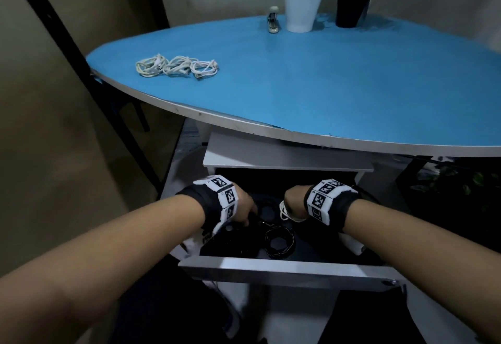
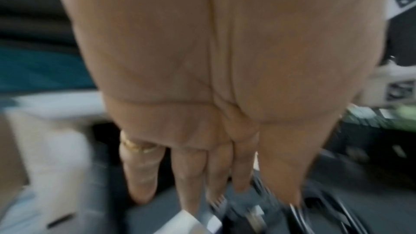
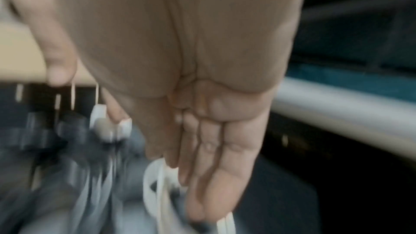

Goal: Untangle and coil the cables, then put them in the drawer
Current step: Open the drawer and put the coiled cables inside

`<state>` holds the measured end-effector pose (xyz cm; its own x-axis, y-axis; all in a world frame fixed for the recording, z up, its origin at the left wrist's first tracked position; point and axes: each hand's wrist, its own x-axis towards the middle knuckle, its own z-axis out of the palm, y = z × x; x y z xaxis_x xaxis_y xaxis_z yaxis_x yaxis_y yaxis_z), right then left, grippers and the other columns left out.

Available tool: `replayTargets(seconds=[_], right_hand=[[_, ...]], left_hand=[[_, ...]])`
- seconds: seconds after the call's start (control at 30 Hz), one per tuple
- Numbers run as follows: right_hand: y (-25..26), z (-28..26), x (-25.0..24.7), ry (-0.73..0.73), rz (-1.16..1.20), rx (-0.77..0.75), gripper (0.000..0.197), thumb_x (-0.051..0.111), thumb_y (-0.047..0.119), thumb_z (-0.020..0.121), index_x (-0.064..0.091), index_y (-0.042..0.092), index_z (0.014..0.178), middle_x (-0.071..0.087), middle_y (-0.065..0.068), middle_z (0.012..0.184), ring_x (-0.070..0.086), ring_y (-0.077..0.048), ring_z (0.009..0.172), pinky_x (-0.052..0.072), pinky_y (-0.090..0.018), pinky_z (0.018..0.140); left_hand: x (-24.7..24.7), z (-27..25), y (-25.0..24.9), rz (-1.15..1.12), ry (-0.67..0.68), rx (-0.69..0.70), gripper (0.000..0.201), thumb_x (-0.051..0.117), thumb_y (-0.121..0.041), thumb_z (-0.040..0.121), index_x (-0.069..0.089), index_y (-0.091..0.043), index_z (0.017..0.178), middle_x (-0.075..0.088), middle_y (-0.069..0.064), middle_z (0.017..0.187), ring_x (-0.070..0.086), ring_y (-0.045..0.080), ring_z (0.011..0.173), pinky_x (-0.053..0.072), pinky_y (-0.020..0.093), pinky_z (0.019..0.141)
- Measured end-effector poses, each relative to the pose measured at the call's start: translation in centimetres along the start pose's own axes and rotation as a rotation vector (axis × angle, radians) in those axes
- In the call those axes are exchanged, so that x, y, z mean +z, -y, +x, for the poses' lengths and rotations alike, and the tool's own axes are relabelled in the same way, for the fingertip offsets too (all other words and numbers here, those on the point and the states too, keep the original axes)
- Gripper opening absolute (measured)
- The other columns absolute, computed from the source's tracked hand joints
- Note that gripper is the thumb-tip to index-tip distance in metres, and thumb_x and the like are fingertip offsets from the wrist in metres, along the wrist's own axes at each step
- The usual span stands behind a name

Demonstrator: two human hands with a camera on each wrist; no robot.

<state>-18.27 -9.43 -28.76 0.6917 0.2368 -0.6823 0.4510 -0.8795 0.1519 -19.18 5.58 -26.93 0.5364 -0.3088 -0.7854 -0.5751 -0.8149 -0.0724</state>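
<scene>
Both hands are down inside the open drawer (image 1: 271, 267) under the table. My left hand (image 1: 242, 205) (image 2: 225, 184) has its fingers straight, tips at a black coiled cable (image 1: 253, 220) (image 2: 315, 211). Another black coil (image 1: 279, 243) lies in the drawer near the front. My right hand (image 1: 294, 202) (image 3: 191, 149) holds a white coiled cable (image 1: 286, 215) (image 3: 155, 181) that hangs at its fingertips over the drawer. Three white coiled cables (image 1: 176, 68) lie side by side on the blue table (image 1: 325, 86) at the far left. Both wrist views are blurred.
A white pen cup (image 1: 302, 10), a black plant pot (image 1: 351, 10) and a stapler (image 1: 273, 21) stand at the table's far edge. The white cabinet top (image 1: 271, 159) juts out above the drawer. A dark metal frame (image 1: 81, 72) stands on the left.
</scene>
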Motion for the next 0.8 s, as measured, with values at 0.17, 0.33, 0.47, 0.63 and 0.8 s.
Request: replayTargets(seconds=[0.17,0.33,0.47,0.63,0.8], right_hand=[[0.8,-4.7,-5.6,-0.175,0.272,-0.088,0.023,0.060,0.016,0.087,0.066,0.009,0.108,0.069,-0.006,0.092,0.068,-0.020,0.082,0.052,-0.025,0.065],[2.7,-8.6,-12.6,-0.219,0.388,-0.208,0.011,0.057,0.010,0.089,0.065,0.004,0.088,0.064,-0.004,0.064,0.058,-0.010,0.039,0.040,-0.014,0.037],[3.5,-9.4,-18.0,-0.361,0.353,-0.228,0.013,0.061,0.016,0.088,0.065,0.011,0.075,0.066,-0.002,0.064,0.059,-0.012,0.044,0.043,-0.016,0.043],[3.2,-7.8,-22.8,-0.472,0.278,-0.147,0.018,0.060,0.017,0.088,0.069,0.003,0.094,0.070,-0.006,0.080,0.058,-0.014,0.056,0.046,-0.023,0.052],[2.7,-4.8,-26.5,-0.543,0.209,-0.081,0.023,0.059,0.017,0.090,0.069,0.000,0.099,0.071,-0.008,0.093,0.063,-0.018,0.066,0.048,-0.022,0.057]], left_hand=[[-1.4,-6.2,3.9,-0.181,-0.036,-0.069,0.037,0.053,-0.037,0.091,0.058,-0.025,0.126,0.060,-0.004,0.121,0.055,0.018,0.112,0.043,0.028,0.093],[-2.2,-11.3,8.3,-0.665,-0.243,-0.130,0.011,0.054,-0.011,0.092,0.064,-0.008,0.091,0.070,0.006,0.078,0.068,0.020,0.079,0.053,0.027,0.068],[-3.7,-14.2,11.9,-0.853,-0.553,-0.124,0.013,0.058,-0.008,0.090,0.062,-0.005,0.079,0.069,0.001,0.059,0.067,0.012,0.056,0.048,0.020,0.050],[-6.3,-15.3,15.6,-0.596,-0.830,-0.284,0.013,0.059,-0.019,0.090,0.066,-0.010,0.084,0.066,0.001,0.071,0.064,0.012,0.066,0.046,0.021,0.059],[-9.1,-13.4,18.6,-0.422,-0.998,-0.452,0.024,0.057,-0.021,0.091,0.064,-0.009,0.110,0.064,0.011,0.112,0.056,0.028,0.105,0.043,0.032,0.081]])
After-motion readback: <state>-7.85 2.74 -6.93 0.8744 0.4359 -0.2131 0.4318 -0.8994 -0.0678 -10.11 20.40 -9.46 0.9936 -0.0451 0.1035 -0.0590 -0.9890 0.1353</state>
